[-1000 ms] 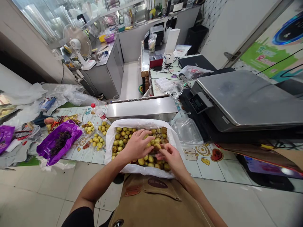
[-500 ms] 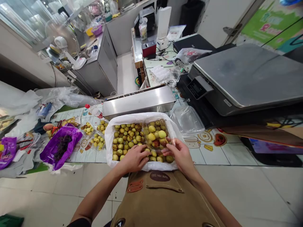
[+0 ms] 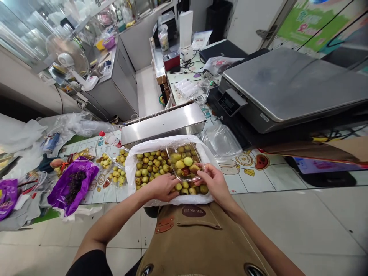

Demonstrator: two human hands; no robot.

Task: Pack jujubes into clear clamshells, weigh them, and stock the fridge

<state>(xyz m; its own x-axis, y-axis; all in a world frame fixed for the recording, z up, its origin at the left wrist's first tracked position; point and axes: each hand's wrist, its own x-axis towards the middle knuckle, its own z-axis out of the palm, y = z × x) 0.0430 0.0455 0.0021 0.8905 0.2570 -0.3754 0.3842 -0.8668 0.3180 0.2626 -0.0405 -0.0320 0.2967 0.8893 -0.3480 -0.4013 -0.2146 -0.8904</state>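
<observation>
- The right hand's fingers (image 3: 202, 169) pinch the near edge of a clear plastic punnet (image 3: 185, 159), which is filled with small yellow-green fruit and held over a loose heap.
- The left hand's fingers (image 3: 172, 188) curl close together against the fruit, just beside the punnet; I cannot tell whether they grip anything.
- The right hand (image 3: 214, 184) and left hand (image 3: 162, 188) are near each other above the heap.
- The loose fruit (image 3: 152, 165) lies in a white plastic bag (image 3: 131, 172).
- An empty clear punnet (image 3: 221, 141) sits just right of the bag, on a tiled counter (image 3: 253, 172).
- Two filled punnets (image 3: 105, 161) and a purple bag (image 3: 73, 186) lie to the left.

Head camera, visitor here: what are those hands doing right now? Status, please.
Left hand on loose yellow-green fruit. Right hand holding clear plastic box of fruit. White plastic bag around the pile.
</observation>
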